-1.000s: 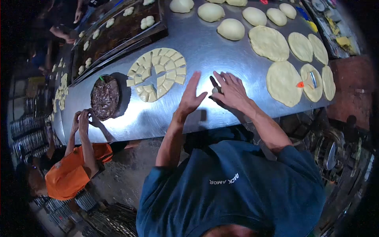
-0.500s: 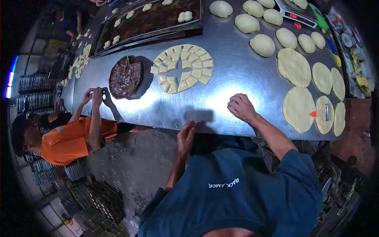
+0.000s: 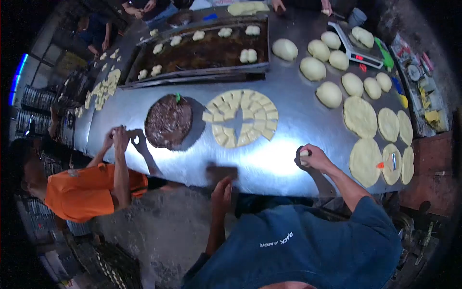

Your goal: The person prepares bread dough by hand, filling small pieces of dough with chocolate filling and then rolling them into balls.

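Note:
My right hand (image 3: pixel 316 160) is over the bright front part of the metal table, its fingers closed around a small pale dough piece (image 3: pixel 304 155). At the front edge, my left hand (image 3: pixel 222 193) has its fingers curled together; what they hold, if anything, is hidden. A dark patch lies on the metal just beyond it. Ahead of my hands is a round of flat dough cut into many small pieces (image 3: pixel 263 115), with a gap in its middle. Left of this sits a round mound of brown filling (image 3: pixel 168 123) with something green at its rim.
A dark baking tray (image 3: pixel 207 55) with small dough clusters lies at the back. Dough balls (image 3: pixel 329 95), flattened dough rounds (image 3: pixel 364 162) and a scale (image 3: pixel 356 45) are on the right. A person in orange (image 3: pixel 96 190) works at the left; others stand across the table.
The view has shifted, showing more of the table's far side. My right hand has turned, and a small dough piece now shows in its fingers. My left hand stays near the edge.

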Motion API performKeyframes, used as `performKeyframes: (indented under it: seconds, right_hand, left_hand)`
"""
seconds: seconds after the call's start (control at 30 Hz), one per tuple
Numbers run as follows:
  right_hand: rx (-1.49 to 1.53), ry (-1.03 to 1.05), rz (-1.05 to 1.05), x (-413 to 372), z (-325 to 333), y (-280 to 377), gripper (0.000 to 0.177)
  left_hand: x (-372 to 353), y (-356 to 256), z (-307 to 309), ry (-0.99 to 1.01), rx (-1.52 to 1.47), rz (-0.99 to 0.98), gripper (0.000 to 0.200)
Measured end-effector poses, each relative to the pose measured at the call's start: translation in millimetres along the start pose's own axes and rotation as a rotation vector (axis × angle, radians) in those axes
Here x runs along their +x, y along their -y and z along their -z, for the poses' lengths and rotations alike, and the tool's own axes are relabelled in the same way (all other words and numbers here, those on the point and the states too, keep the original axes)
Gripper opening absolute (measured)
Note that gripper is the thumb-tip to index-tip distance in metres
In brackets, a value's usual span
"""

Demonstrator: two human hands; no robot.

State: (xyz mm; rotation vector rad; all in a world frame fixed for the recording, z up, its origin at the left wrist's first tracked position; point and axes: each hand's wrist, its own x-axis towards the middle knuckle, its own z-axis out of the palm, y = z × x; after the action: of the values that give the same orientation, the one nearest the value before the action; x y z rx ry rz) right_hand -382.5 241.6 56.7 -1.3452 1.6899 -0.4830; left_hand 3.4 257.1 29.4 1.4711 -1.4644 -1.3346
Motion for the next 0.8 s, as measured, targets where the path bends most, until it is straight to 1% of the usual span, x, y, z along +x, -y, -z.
performKeyframes:
  seconds: [0.03, 0.07, 0.13, 0.2, 0.27, 0.3, 0.33, 0.37, 0.4, 0.43, 0.47, 0.53, 0.57, 0.6, 0.63, 0.67, 0.7, 0.73, 0.77, 0.8]
  right_hand:
    - [0.559, 0.074, -0.364, 15.0, 3.5, 18.5, 0.019]
    - [0.747, 0.006, -0.304, 33.2, -0.4, 39.4, 0.017]
    - [0.692, 0.049, -0.111, 84.6, 4.3, 88.4, 0.016]
    - [0.535, 0.029, 0.142, 149.2, 9.9, 140.8, 0.022]
    - [0.3, -0.162, 0.397, 204.8, 15.4, 208.4, 0.024]
    - [0.254, -0.178, 0.381, 238.5, 16.9, 229.3, 0.028]
    - [0.208, -0.192, 0.365, 272.0, 15.6, 247.0, 0.032]
    - [0.063, -0.223, 0.319, 303.8, 15.0, 261.3, 0.033]
    - [-0.081, -0.257, 0.274, 330.8, 14.0, 272.8, 0.035]
    - [-0.155, -0.283, 0.242, 347.5, 10.6, 281.9, 0.036]
    - [-0.296, -0.268, 0.213, 363.3, 8.3, 289.8, 0.035]
    - [-0.377, -0.23, 0.089, 393.3, 1.4, 292.8, 0.038]
    - [-0.377, -0.224, 0.095, 406.0, -4.3, 289.4, 0.038]
    - [-0.48, -0.246, 0.065, 418.7, -10.5, 282.5, 0.042]
    - [-0.584, -0.27, 0.03, 430.2, -16.9, 274.8, 0.046]
    - [-0.748, -0.209, 0.071, 456.3, -22.7, 262.4, 0.051]
    - [-0.91, -0.138, 0.104, 457.1, -24.7, 262.9, 0.055]
    - [-0.742, -0.244, 0.163, 452.5, -28.5, 254.2, 0.059]
    - [-0.572, -0.343, 0.188, 415.8, -32.9, 270.8, 0.063]
    - [-0.604, -0.312, 0.263, 383.2, -28.1, 282.3, 0.063]
  left_hand:
    - [4.3, 0.4, 9.5, -0.051, 0.077, 0.033, 0.029]
    - [8.7, 4.3, 19.3, -0.051, 0.072, 0.015, 0.029]
    - [22.0, 10.9, 37.7, -0.107, 0.082, 0.028, 0.026]
    - [35.7, -1.2, 56.1, -0.15, 0.121, 0.036, 0.026]
    - [49.1, 22.3, 77.9, -0.211, 0.162, -0.095, 0.026]
    - [53.1, 21.9, 87.8, -0.234, 0.161, -0.097, 0.026]
    - [54.3, 16.0, 96.2, -0.274, 0.106, -0.054, 0.027]
    - [53.9, 11.9, 105.6, -0.313, 0.049, -0.011, 0.028]
    - [52.5, 10.5, 116.8, -0.335, 0.05, -0.011, 0.028]
    - [48.5, 11.4, 127.9, -0.346, 0.116, 0.047, 0.028]
    - [45.3, 15.0, 137.5, -0.354, 0.181, 0.106, 0.028]
    - [40.9, 26.1, 151.6, -0.372, 0.158, 0.14, 0.029]
    - [37.1, 31.4, 156.0, -0.37, 0.135, 0.177, 0.029]
    - [33.3, 39.8, 157.5, -0.375, 0.136, 0.18, 0.029]
    - [29.8, 49.6, 156.5, -0.387, 0.061, 0.13, 0.03]
    - [27.5, 55.2, 155.3, -0.393, -0.016, 0.082, 0.031]
    - [30.7, 47.2, 154.9, -0.372, 0.04, 0.146, 0.032]
    - [30.3, 62.6, 153.8, -0.348, 0.101, 0.057, 0.031]
    - [33.9, 51.0, 152.1, -0.301, 0.148, 0.128, 0.029]
    - [37.1, 44.5, 147.8, -0.304, 0.169, 0.198, 0.026]
